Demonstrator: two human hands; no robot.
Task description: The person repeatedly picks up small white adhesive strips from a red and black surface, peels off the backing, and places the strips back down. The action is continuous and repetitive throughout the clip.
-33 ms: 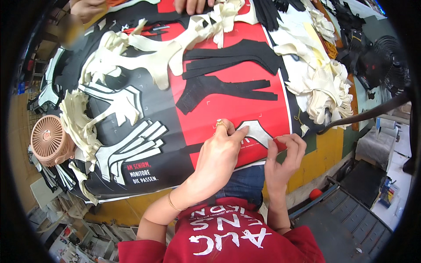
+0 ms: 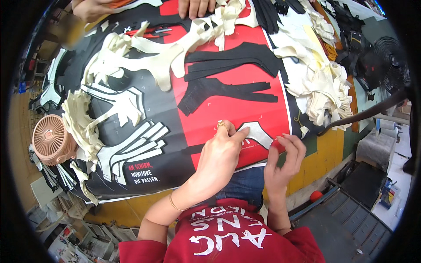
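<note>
A small white fabric cutout with a dark border lies near the front edge of the table, on the red part of its printed cover. My left hand is closed at the cutout's left side, its thumb pressed on the white face. At the other end, my right hand has curled fingers, with thumb and index finger close together at the cutout's tip. Beyond them lie a black forked fabric piece and a stack of black strips. White dark-edged pieces fan out to the left.
A pink fan stands at the left edge, beside cream fabric pieces. More cream pieces are heaped on the right, near a dark curved bar. Another person's hands are at the far edge.
The view has shifted very slightly. My right thumb sits a little lower and farther from the index finger; my left hand stays in place on the cutout.
</note>
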